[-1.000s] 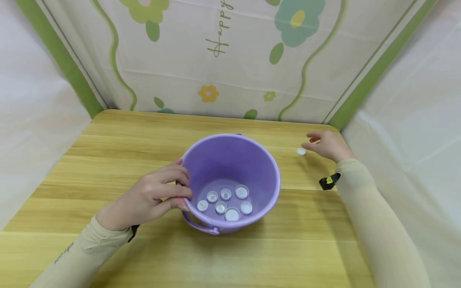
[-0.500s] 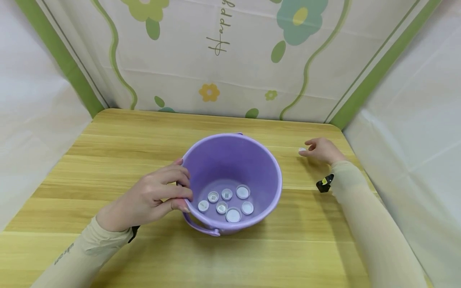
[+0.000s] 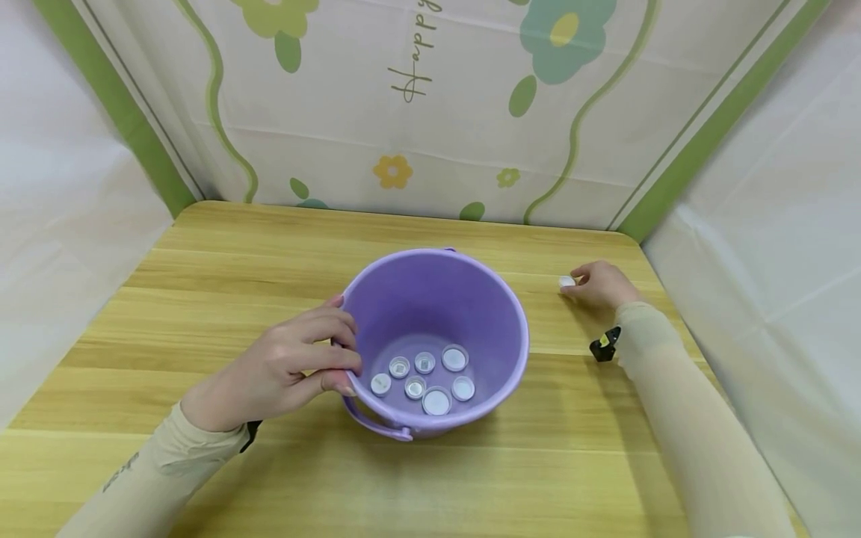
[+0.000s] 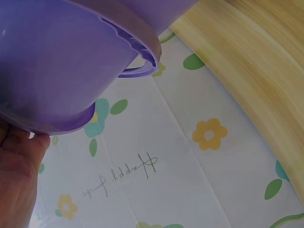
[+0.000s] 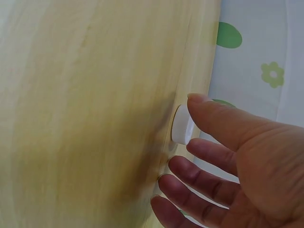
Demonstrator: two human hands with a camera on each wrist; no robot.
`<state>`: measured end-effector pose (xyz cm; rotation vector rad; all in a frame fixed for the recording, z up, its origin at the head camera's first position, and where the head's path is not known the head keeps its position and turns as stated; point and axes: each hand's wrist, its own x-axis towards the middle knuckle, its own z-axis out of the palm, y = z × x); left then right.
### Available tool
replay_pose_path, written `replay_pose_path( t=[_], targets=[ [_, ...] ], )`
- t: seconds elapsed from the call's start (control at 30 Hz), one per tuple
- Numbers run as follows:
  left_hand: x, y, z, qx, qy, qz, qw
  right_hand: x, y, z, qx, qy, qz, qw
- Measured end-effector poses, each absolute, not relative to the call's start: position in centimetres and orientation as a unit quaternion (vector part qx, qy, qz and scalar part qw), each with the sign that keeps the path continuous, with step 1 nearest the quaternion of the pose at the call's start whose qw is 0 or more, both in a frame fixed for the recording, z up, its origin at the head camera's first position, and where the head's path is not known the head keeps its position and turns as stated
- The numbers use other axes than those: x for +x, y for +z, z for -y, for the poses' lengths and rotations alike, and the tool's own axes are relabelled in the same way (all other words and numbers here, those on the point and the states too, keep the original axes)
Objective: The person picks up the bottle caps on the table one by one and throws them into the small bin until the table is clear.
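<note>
A purple bucket (image 3: 437, 291) stands on the wooden table, with several white bottle caps (image 3: 437, 401) lying apart on its floor. My left hand (image 3: 289, 362) grips the near-left part of its rim, thumb outside nearest me and fingers over the edge. In the left wrist view only part of that hand (image 4: 21, 166) shows beneath the bucket's wall. Far to the right, my right hand (image 3: 602, 285) pinches a single white bottle cap (image 3: 567, 283) between thumb and forefinger at the tabletop. The right wrist view shows this cap's ribbed side (image 5: 182, 125); the other fingers are loosely bent.
The wooden table (image 3: 222, 299) ends at a hanging cloth (image 3: 323, 112) printed with flowers, and pale sheets (image 3: 773, 261) hang on both sides. The bucket's handle (image 3: 377, 426) hangs down at its near side.
My right hand has come down onto the lone bottle cap, its thumb and forefinger closing at the cap's edges. The left hand and bucket have stayed in place.
</note>
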<state>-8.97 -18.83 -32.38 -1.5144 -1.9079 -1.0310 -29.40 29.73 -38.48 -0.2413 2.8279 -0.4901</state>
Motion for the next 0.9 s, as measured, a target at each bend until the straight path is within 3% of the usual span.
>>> replay_pose_path(
  t=[0.9],
  targets=[
    [-8.9, -32.3, 18.8, -0.553, -0.379, 0.699, 0.246, -29.8, -39.8, -29.7, -0.076, -0.144, -0.984, 0.078]
  ],
)
